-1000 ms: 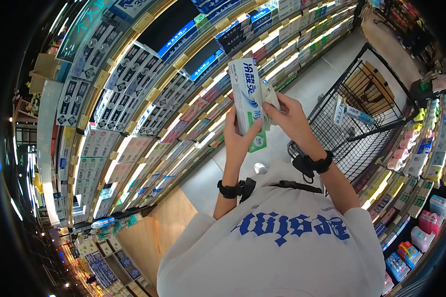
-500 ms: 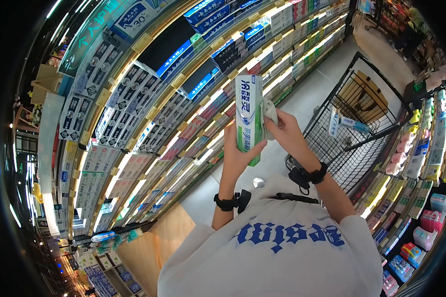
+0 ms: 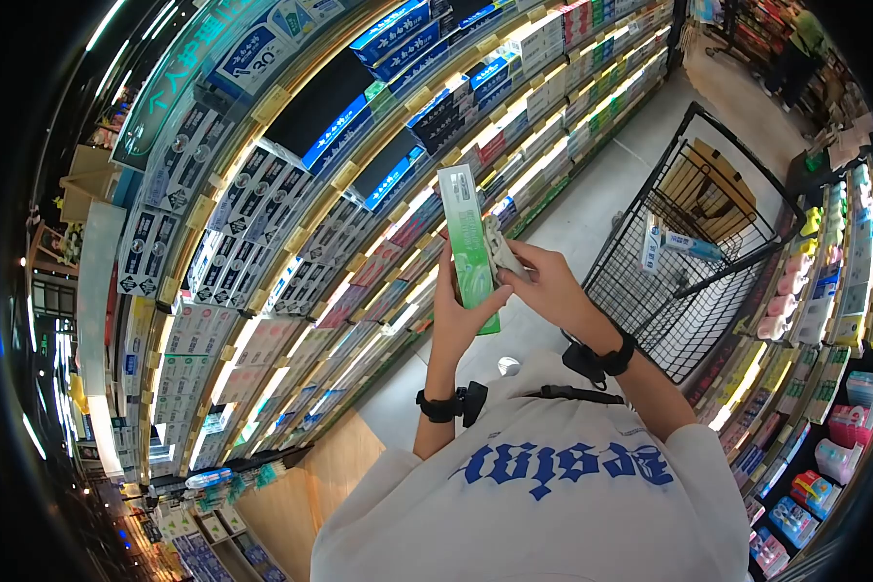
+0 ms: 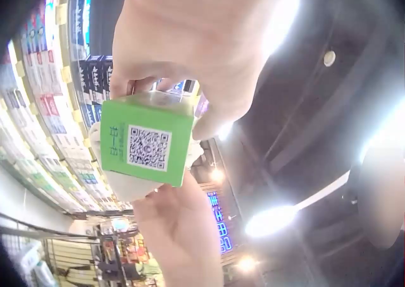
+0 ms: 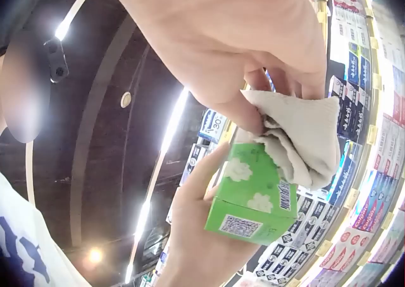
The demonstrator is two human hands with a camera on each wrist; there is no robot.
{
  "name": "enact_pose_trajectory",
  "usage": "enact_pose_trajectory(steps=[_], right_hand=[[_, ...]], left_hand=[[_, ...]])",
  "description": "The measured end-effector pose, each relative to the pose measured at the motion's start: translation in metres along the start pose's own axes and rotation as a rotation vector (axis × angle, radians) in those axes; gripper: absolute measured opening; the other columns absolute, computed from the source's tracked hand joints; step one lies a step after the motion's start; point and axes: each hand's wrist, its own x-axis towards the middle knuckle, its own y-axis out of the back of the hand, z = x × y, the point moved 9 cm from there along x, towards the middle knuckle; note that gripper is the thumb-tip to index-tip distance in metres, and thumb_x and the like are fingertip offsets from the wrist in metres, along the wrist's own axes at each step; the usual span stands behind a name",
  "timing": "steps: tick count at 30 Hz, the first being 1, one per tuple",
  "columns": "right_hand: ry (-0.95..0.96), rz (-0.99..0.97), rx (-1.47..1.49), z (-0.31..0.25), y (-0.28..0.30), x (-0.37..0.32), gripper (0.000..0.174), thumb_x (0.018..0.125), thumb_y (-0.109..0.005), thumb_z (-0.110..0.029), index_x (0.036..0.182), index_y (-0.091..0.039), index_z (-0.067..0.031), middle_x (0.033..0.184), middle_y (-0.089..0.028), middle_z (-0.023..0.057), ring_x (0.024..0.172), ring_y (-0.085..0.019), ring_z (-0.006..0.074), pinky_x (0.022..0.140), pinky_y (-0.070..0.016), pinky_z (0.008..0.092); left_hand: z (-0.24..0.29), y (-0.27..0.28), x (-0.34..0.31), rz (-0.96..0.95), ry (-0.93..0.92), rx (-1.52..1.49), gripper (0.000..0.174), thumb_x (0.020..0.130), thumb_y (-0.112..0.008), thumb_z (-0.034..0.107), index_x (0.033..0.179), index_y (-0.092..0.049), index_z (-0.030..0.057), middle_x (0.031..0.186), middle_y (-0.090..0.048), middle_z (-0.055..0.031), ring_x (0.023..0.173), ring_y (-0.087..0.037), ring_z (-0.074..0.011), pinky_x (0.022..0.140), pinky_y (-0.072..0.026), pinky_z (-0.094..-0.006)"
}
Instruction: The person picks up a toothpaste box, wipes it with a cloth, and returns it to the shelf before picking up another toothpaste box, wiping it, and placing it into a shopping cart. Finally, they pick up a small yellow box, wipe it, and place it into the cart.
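My left hand (image 3: 456, 315) grips a long green-and-white toothpaste box (image 3: 471, 242) near its lower end, thumb on one side and fingers on the other. The box stands tilted upright in front of my chest. Its green end with a QR code (image 4: 149, 148) faces the left wrist camera. In my right hand (image 3: 561, 291) is a crumpled white cloth (image 5: 310, 132), pinched between thumb and fingers, lying against the box's right side. White flower prints (image 5: 259, 201) show on the green part of the carton in the right wrist view.
Shelves of toothpaste boxes (image 3: 252, 199) line the left side. A black shopping cart (image 3: 689, 291) stands at the right, holding two blue-and-white packages (image 3: 694, 246) and a brown item (image 3: 713, 184). Another stocked shelf (image 3: 824, 320) runs along the right edge.
The toothpaste box has been turned, so its blue-lettered white face has given way to a green-and-white side. Both hands are slightly lower, still holding box and cloth.
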Motion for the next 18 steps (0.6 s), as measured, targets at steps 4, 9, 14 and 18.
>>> enact_pose_trajectory(steps=[4, 9, 14, 18], right_hand=[[-0.02, 0.05, 0.206, -0.004, 0.008, 0.006, 0.043, 0.093, -0.063, -0.002, 0.133, -0.054, 0.0078, 0.112, -0.069, 0.0124, 0.101, -0.063, 0.0122, 0.088, -0.0528, 0.0281], [-0.032, 0.062, 0.212, -0.005, 0.016, 0.007, 0.04, 0.093, -0.063, -0.003, 0.132, -0.055, 0.007, 0.113, -0.067, 0.0086, 0.099, -0.063, 0.0112, 0.088, -0.0524, 0.0267], [-0.092, -0.02, 0.259, 0.011, 0.008, 0.005, 0.036, 0.093, -0.065, -0.007, 0.127, -0.058, 0.0049, 0.109, -0.068, 0.0073, 0.095, -0.064, 0.0109, 0.084, -0.0532, 0.027], [-0.04, 0.064, 0.262, 0.005, 0.023, 0.011, 0.038, 0.093, -0.066, -0.009, 0.127, -0.059, 0.005, 0.105, -0.07, 0.0071, 0.093, -0.063, 0.0104, 0.082, -0.0532, 0.0285]], left_hand=[[0.005, 0.005, 0.002, 0.017, -0.068, 0.196, 0.107, 0.075, -0.087, 0.014, 0.157, -0.019, 0.0, 0.134, -0.053, -0.0182, 0.115, -0.06, -0.0229, 0.098, -0.0502, -0.0356], [0.007, 0.018, 0.0, 0.1, -0.027, 0.088, 0.076, 0.083, -0.078, 0.014, 0.146, -0.039, -0.002, 0.129, -0.061, -0.0174, 0.116, -0.062, -0.0227, 0.099, -0.0486, -0.0349], [-0.017, 0.021, -0.003, 0.063, 0.214, -0.166, 0.064, 0.09, -0.072, 0.011, 0.143, -0.041, -0.0041, 0.125, -0.063, -0.0174, 0.112, -0.063, -0.0225, 0.096, -0.0496, -0.0353], [-0.005, 0.018, -0.002, 0.01, -0.05, 0.115, 0.059, 0.096, -0.065, 0.012, 0.147, -0.039, -0.0019, 0.12, -0.066, -0.0151, 0.111, -0.062, -0.0191, 0.095, -0.048, -0.0317]])
